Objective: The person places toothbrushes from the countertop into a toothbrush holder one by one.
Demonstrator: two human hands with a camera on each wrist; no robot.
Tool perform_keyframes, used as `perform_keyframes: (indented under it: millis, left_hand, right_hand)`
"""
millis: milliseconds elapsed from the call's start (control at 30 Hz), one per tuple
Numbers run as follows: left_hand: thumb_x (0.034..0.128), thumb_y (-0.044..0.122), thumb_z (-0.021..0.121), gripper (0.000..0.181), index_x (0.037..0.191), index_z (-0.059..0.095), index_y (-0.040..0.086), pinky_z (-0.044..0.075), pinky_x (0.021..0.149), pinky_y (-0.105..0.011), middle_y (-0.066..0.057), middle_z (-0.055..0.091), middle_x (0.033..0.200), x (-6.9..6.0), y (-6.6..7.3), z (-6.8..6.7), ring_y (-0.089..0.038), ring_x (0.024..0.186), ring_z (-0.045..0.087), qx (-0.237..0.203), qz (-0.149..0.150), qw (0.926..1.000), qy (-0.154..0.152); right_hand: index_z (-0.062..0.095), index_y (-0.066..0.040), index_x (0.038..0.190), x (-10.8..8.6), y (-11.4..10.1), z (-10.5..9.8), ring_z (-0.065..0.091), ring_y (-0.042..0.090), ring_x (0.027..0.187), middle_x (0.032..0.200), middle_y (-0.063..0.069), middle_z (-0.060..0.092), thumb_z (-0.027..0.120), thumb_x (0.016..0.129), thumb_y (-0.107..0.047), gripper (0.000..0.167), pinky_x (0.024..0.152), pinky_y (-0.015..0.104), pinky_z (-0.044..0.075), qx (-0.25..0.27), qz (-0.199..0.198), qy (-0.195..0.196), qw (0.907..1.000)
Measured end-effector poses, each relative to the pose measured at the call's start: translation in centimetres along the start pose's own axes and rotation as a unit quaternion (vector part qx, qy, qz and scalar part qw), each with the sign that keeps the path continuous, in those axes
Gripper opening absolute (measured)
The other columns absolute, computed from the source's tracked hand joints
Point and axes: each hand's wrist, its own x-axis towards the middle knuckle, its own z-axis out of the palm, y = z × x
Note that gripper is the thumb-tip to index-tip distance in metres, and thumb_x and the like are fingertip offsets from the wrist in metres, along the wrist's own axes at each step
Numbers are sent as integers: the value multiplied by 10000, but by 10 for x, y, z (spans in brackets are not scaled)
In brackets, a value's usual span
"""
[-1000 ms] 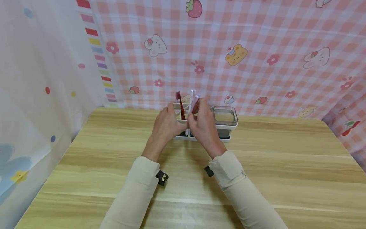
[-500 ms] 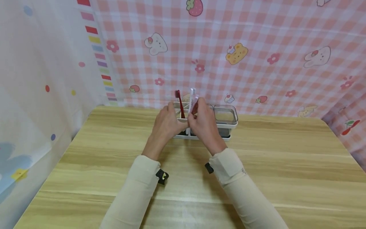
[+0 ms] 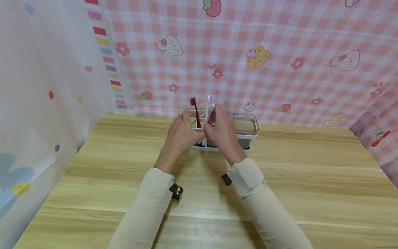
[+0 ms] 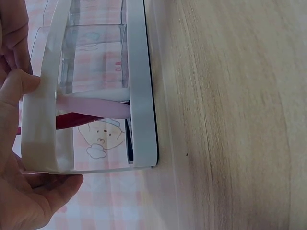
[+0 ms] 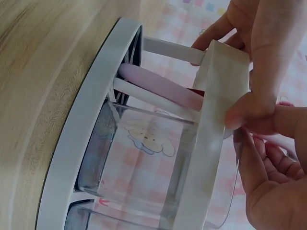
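A white toothbrush holder (image 3: 212, 149) stands at the table's back. My left hand (image 3: 179, 135) grips its left end, with the thumb along the front of the upper rail (image 4: 39, 129). My right hand (image 3: 224, 135) pinches a pale pink toothbrush (image 3: 210, 113) near its upper part. In the right wrist view, the pink handle (image 5: 158, 86) passes down through the rail to the base, beside a white toothbrush handle (image 5: 148, 99). A red toothbrush (image 3: 197, 113) leans in the left section, and the white toothbrush (image 3: 208, 100) stands behind the pink one. My fingers hide part of the rail.
A clear cup (image 3: 246, 125) sits in the holder's right end, and another clear cup (image 5: 139, 153) is beside the brushes. The wooden table (image 3: 199, 207) spreads in front. A pink checked cloth (image 3: 236, 41) hangs close behind the holder.
The pink toothbrush has gone down slightly in my right hand, and its lower end now shows beside the white handle below the rail. My left hand keeps its place on the holder.
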Motion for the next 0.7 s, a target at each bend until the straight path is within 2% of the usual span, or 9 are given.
perform_keyframes:
  millis: [167,500,700]
  left_hand:
    - [798,566,752,958,1410,387,-74,516,870,-451,-240,586,1164,-1,1,2,-342,1018,589,-27,4,10000,-38]
    - [797,599,737,959,1397,391,-64,512,864,-437,-220,576,1155,-1,-4,5,-311,995,574,-24,-92,9999,-95]
    - [790,544,735,953,1434,382,-64,516,880,-440,-211,576,1177,-2,-12,7,-307,1012,576,-145,-216,9995,-183]
  right_hand:
    - [545,-3,1067,-2,2,-2,619,244,885,977,119,652,692,833,23,278,754,360,535,205,308,-110,9993]
    - [534,6,1147,-11,7,-3,600,234,940,1030,119,614,737,879,-28,338,780,327,560,847,502,-93,9951]
    - [543,58,1164,-23,18,-12,606,259,928,1016,154,613,659,897,3,296,758,333,558,752,263,87,9968]
